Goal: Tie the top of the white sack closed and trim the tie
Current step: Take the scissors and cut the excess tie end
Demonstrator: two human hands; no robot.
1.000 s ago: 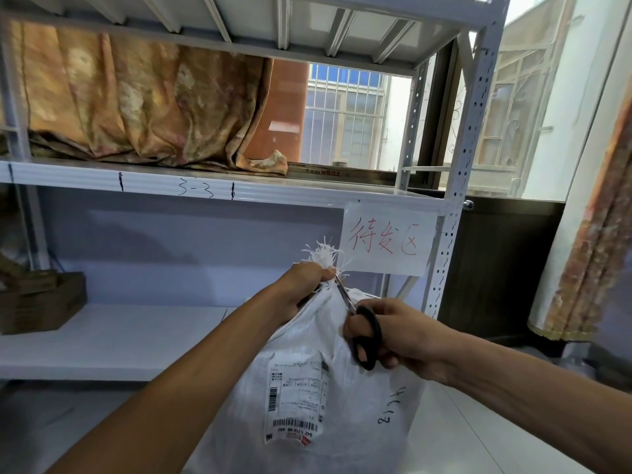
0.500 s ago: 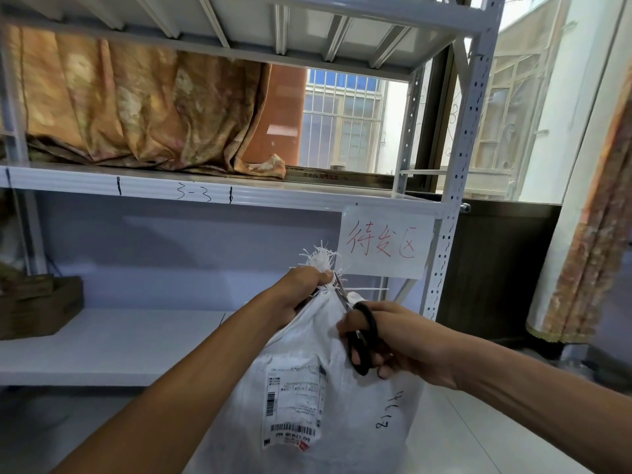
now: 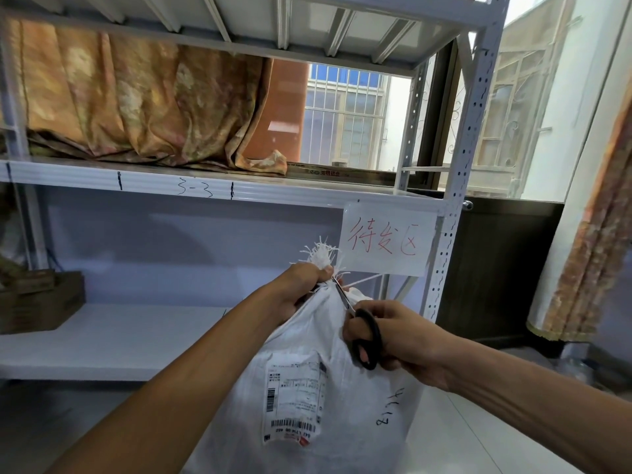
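Observation:
A white woven sack (image 3: 342, 398) with a shipping label (image 3: 294, 401) stands on the floor in front of me. Its gathered neck ends in a frayed tuft (image 3: 321, 256) above my fist. My left hand (image 3: 304, 285) grips that neck tightly. My right hand (image 3: 393, 340) holds black-handled scissors (image 3: 366, 336), whose blades point up to the neck just below my left thumb. A thin white tie end (image 3: 362, 280) sticks out to the right at the blade tips. The tie's wrap around the neck is hidden by my fingers.
A white metal rack (image 3: 455, 213) stands right behind the sack, with a paper sign in red writing (image 3: 386, 242) on its shelf edge. A wooden box (image 3: 37, 302) sits on the low shelf (image 3: 113, 340) at left. A dark cabinet (image 3: 502, 268) and curtain (image 3: 588, 241) are at right.
The scissors have slid up closer to the sack's neck, and the handles look drawn together. My left hand keeps its grip on the neck. The view shifted slightly.

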